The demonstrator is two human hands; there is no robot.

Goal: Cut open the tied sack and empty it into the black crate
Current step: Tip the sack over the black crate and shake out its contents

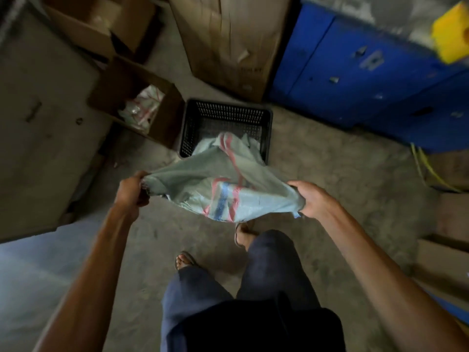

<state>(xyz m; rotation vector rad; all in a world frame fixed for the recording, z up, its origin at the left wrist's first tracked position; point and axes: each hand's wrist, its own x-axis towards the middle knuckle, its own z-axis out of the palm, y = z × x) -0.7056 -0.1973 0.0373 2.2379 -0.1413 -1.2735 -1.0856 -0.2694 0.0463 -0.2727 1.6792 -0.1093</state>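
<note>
A pale green woven sack with pink and blue stripes hangs limp between my two hands. My left hand grips its left corner. At the right corner my right hand holds the cloth with curled fingers. The sack's far end droops into the black perforated crate on the concrete floor just ahead. Whatever lies in the crate is hidden by the sack.
An open cardboard box with plastic bags stands left of the crate. A tall cardboard box rises behind it. Blue metal cabinets fill the right. My legs and sandalled feet are below the sack.
</note>
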